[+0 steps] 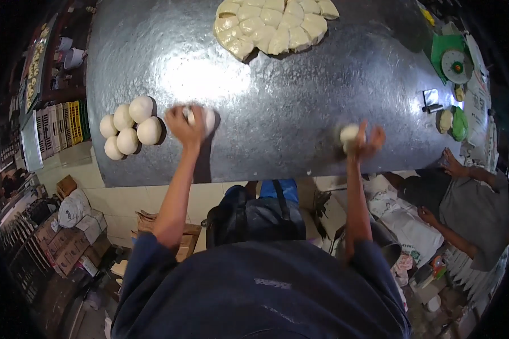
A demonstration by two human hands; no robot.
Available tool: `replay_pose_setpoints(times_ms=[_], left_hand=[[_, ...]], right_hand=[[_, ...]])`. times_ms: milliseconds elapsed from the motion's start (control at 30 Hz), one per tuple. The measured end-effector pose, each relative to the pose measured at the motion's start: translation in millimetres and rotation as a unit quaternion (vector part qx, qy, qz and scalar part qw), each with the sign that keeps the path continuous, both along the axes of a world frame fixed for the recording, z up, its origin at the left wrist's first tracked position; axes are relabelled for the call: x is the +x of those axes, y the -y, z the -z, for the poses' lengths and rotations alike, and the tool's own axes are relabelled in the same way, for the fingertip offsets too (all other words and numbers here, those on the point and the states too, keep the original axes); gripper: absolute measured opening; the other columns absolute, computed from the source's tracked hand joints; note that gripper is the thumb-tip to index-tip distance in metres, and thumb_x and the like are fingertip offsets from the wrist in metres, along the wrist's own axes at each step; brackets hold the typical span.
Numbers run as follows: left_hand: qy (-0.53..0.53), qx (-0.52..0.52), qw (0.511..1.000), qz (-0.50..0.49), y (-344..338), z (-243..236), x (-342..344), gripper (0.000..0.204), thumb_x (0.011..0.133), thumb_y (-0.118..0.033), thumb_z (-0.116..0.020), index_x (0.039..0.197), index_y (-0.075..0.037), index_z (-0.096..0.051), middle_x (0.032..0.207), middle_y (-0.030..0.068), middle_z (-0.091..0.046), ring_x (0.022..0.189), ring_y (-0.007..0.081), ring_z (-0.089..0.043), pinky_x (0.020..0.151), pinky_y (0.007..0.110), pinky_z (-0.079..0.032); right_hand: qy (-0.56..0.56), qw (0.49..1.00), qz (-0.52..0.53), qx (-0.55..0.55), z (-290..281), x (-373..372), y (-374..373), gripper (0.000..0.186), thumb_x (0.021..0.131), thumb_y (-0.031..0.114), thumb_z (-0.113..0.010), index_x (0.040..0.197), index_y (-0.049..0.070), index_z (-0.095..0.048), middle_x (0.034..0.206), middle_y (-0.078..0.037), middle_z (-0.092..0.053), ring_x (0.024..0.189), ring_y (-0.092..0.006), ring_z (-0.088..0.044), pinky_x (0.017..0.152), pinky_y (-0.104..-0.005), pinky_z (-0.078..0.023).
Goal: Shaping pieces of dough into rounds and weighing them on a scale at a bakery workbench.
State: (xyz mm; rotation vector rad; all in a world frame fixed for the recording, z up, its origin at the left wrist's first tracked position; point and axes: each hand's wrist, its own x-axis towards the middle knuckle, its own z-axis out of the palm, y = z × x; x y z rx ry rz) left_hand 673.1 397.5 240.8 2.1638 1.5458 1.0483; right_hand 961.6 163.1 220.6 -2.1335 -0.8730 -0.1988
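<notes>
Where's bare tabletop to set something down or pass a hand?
Widest gap on the table: between left hand and right hand, nearer than the cut dough slab. Also free: far left corner, beyond the six dough balls, left of the slab. Crowded: around those balls, and the right edge by the green scale and green bag.

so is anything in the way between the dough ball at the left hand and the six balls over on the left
Only the left hand itself: it curves over the left side of that dough ball, facing the group of six balls. Nothing else visible lies in the gap.
</notes>
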Motion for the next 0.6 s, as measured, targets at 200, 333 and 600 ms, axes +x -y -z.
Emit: replay_pose_setpoints(times_ms=[200,333,600], left_hand=[[-0.057,0.070,0.990,0.107,-10,18,0,0.034,0.071,-0.029,-0.073,0.096,-0.007,-0.066,0.093,0.0161,-0.057,0.087,0.0349,-0.054,0.077,0.046,-0.044],[-0.046,0.002,0.998,-0.034,-51,42,8,0.025,0.074,-0.027,-0.072,0.086,-0.007,-0.065,0.083,0.0133,-0.060,0.082,0.0334,-0.057,0.072,0.043,-0.045],[-0.031,0.030,0.997,0.066,11,61,86,0.032,0.067,-0.025,-0.076,0.093,-0.009,-0.066,0.086,0.0145,-0.061,0.076,0.0329,-0.059,0.066,0.043,-0.049]], right_hand=[[0.033,0.996,0.059,0.056,24,21,-17,0.031,0.086,0.026,-0.066,0.105,0.005,-0.055,0.100,-0.011,-0.057,0.096,-0.0212,-0.055,0.074,-0.0373,-0.048],[-0.054,0.982,0.153,0.101,21,65,-53,0.028,0.078,0.024,-0.074,0.093,0.006,-0.060,0.090,-0.009,-0.060,0.082,-0.0191,-0.059,0.069,-0.0365,-0.050],[-0.063,0.998,0.003,-0.011,29,-18,-91,0.023,0.069,0.022,-0.075,0.086,0.009,-0.066,0.084,-0.009,-0.064,0.076,-0.0306,-0.061,0.069,-0.0408,-0.048]])
